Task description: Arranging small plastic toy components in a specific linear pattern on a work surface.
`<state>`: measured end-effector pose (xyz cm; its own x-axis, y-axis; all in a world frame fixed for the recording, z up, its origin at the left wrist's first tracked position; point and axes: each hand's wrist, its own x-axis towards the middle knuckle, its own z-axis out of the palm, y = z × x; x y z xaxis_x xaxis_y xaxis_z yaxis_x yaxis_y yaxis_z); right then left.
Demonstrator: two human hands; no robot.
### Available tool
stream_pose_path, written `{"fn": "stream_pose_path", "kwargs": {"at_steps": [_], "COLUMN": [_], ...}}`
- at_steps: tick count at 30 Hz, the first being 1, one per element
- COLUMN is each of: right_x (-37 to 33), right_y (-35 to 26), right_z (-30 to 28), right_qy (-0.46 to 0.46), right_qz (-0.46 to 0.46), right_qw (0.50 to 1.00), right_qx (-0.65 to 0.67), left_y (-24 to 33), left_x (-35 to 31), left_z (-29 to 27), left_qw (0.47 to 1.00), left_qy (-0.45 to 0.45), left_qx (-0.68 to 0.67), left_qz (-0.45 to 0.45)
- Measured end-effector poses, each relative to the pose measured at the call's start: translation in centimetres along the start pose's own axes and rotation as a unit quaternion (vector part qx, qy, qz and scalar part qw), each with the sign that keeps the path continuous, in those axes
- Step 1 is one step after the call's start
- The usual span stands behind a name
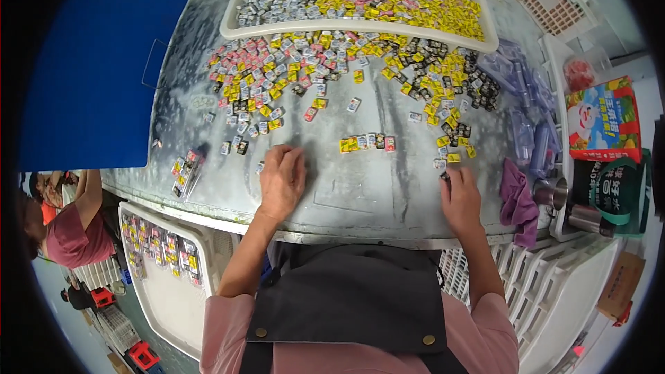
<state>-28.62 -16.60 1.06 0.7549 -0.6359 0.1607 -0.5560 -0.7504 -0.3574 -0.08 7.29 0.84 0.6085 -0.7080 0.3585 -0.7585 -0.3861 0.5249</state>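
My left hand (282,179) rests low over the metal table with its fingers curled inward; whatever they hold, if anything, is hidden. A small white piece (260,167) lies beside its thumb side. Farther right, my right hand (461,197) pinches a small black rectangular piece (445,175) between thumb and fingertips. Just beyond that hand lie a yellow piece (454,158) and a white piece (439,163). Between my hands, a short row of small wrapped-looking pieces (367,142) stands side by side, in yellow, white, black and pink.
A white tray (360,26) at the back holds heaps of colored pieces, with more spilled before it. Clear plastic packs (533,135) and a purple cloth (519,204) lie right. A filled clear pack (185,174) is left, above a tray of packs (156,305). A blue panel (97,62) stands left.
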Motion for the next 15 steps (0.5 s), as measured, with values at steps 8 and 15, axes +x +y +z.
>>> {"fn": "stream_pose_path", "kwargs": {"at_steps": [8,15], "right_x": [3.7,9.5], "right_y": [-3.0,-4.3], "right_z": [1.1,2.6], "right_qy": [-0.074,-0.126], "right_qz": [-0.091,-0.16], "right_qw": [0.986,0.966], "right_qx": [0.115,0.156], "left_y": [2.1,2.6], "left_x": [2.6,4.8], "left_z": [2.0,3.2], "left_qw": [0.992,0.969], "left_qy": [-0.105,-0.218], "left_qx": [-0.048,-0.057], "left_qz": [0.049,0.096]}}
